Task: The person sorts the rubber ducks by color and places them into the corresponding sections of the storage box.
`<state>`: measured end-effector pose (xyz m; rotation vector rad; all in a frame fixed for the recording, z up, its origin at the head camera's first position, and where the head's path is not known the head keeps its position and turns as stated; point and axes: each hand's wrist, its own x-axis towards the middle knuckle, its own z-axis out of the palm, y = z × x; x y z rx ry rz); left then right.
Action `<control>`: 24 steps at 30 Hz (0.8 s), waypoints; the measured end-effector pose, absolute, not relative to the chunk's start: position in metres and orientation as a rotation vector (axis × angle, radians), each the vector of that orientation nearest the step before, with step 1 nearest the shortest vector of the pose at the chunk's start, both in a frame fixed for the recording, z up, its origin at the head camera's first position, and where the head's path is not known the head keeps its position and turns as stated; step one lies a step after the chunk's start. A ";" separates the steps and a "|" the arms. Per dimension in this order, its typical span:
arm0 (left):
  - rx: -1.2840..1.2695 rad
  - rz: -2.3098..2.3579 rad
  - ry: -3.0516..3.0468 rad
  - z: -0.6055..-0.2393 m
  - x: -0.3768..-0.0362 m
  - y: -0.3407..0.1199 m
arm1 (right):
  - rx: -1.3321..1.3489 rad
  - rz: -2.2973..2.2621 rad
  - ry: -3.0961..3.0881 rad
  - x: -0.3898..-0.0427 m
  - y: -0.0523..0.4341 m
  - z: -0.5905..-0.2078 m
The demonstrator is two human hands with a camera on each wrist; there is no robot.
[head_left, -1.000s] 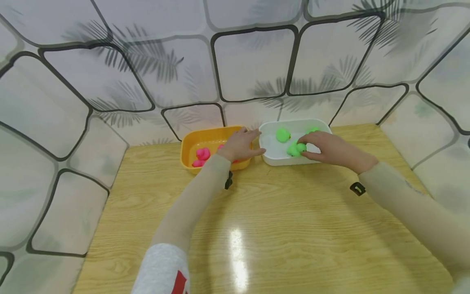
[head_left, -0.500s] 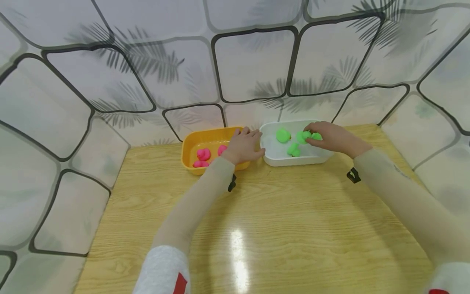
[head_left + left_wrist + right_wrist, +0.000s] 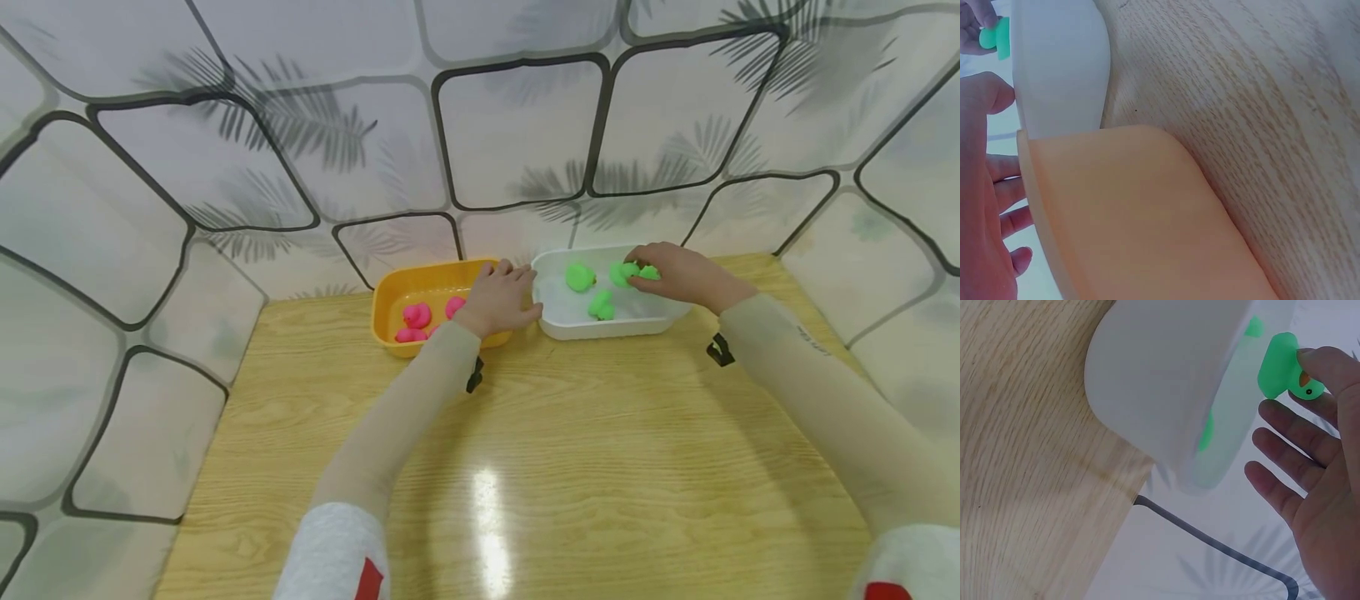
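- Since a second ago my right hand [image 3: 678,275] has left the duck near the front of the white tub [image 3: 660,321] and gone to the far right corner, where thumb and forefinger now pinch a green duck [image 3: 1280,365] while the other fingers [image 3: 1291,440] stay loosely spread.
- Nearest me, the wooden desk [image 3: 525,450] shows only both sleeved forearms and a glare patch.
- My left hand [image 3: 501,300] rests where it was, fingers relaxed over the right rim of the orange tub [image 3: 386,304], thumb lying toward the white tub just beside it; it grasps nothing.
- Pink ducks [image 3: 416,315] sit inside the orange tub.
- Two more green ducks [image 3: 579,277] lie loose in the white tub, apart from the pinched one.
- Judging by its look, the pinched duck is a small, light, hollow rubber toy: soft, squeezable, unlikely to break, perhaps a little slick.
- Its body offers the best hold, across both sides, with gentle pressure; the head and beak look too narrow for a sure pinch.
- Beyond the tubs stands a patterned backdrop [image 3: 517,125].
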<state>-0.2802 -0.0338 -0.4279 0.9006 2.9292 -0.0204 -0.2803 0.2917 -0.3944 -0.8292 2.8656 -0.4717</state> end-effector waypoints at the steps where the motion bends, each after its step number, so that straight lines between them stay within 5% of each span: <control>1: 0.903 -0.019 2.931 -0.428 -0.280 -0.034 | -0.823 -0.471 2.862 -0.280 0.292 -0.394; 24: 0.905 -0.009 2.923 -0.424 -0.278 -0.038 | -0.841 -0.551 2.895 -0.255 0.306 -0.406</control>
